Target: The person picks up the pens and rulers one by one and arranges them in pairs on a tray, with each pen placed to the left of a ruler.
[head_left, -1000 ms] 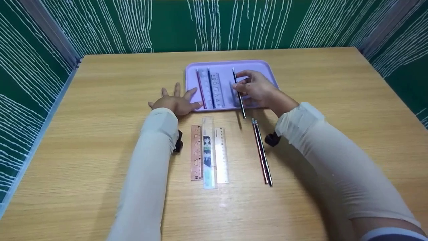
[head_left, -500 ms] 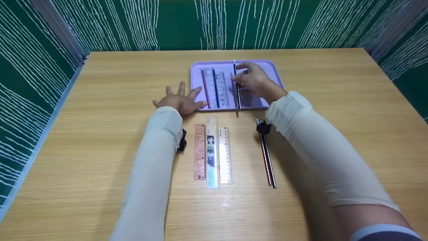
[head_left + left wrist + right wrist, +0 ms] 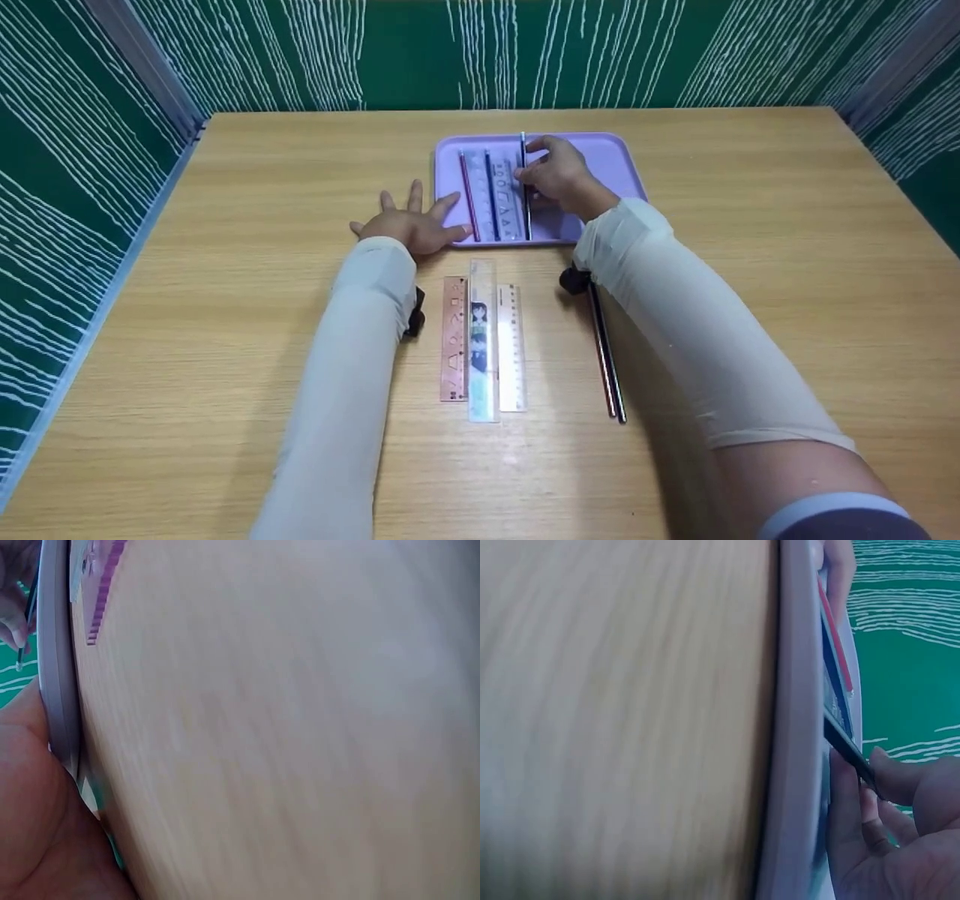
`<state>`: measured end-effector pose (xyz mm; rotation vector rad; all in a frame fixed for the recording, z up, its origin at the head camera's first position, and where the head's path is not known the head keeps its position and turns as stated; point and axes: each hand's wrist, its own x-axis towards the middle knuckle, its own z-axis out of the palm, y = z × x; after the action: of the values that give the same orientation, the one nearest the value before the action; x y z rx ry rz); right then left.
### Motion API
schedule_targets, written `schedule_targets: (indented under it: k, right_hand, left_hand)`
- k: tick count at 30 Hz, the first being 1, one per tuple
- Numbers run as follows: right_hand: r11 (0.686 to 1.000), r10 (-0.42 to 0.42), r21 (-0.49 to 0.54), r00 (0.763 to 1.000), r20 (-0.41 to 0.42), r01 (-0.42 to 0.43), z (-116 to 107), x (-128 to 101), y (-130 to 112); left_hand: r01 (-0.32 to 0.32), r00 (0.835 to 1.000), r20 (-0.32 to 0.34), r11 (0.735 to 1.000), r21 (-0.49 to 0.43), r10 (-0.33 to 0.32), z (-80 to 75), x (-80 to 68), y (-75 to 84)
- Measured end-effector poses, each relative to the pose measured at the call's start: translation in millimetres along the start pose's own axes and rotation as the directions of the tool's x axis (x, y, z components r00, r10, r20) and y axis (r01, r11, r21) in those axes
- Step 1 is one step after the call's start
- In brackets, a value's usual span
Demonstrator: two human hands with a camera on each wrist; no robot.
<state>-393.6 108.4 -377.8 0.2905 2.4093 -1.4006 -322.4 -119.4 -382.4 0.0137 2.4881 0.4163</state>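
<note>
Wooden and pale, the bench (image 3: pixel 225 315) carries everything. Nearest the person lie three rulers side by side: a copper-brown stencil ruler (image 3: pixel 453 341), a clear ruler with a cartoon figure (image 3: pixel 482 341) and a plain clear ruler (image 3: pixel 511 349). To their right, two dark pencils (image 3: pixel 609 360) lie together, partly hidden under the right sleeve.

Farther on, the left hand (image 3: pixel 409 225) rests flat on the bench with fingers spread and straight, its fingertips at the near left edge of the lilac tray (image 3: pixel 619 169). The right hand (image 3: pixel 555 176) is over the tray, its fingers and thumb pinching a thin black pencil (image 3: pixel 526 206). That pencil is slim and dark with a light tip at its far end, and points straight away from the person, down among the tray's contents. Just left of it in the tray lie a clear stencil ruler (image 3: pixel 507 202), a blue pencil (image 3: pixel 491 195) and a red pencil (image 3: pixel 469 195), all parallel.
</note>
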Motion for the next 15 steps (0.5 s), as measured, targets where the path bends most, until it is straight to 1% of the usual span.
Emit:
schedule_targets:
  k: [2,4,8,12,15]
  right_hand:
    - [1.0,-0.004,-0.012,1.0,-0.028,0.003,2.0,0.6,0.8]
    - [0.999,-0.019,-0.045,0.998,-0.063,0.016,4.0,1.1,1.6]
    - [0.988,-0.048,-0.154,0.99,-0.134,0.027,7.4,1.2,2.9]
    - [0.972,-0.037,-0.234,0.986,-0.164,-0.002,9.6,-0.3,2.8]
    - [0.96,-0.025,-0.28,0.985,-0.169,-0.023,11.6,-2.2,2.0]
  left_hand:
    - [-0.001,1.0,-0.004,1.0,0.001,0.001,-0.2,-0.8,0.6]
    - [-0.004,1.0,-0.009,1.0,0.004,0.004,-0.1,-0.6,0.6]
    - [-0.017,1.0,-0.009,1.0,0.025,0.017,0.1,0.4,0.3]
    - [-0.018,1.0,-0.005,1.0,0.018,0.018,0.5,1.3,-0.2]
    - [-0.014,1.0,-0.004,1.0,0.011,0.014,0.8,1.5,-1.1]
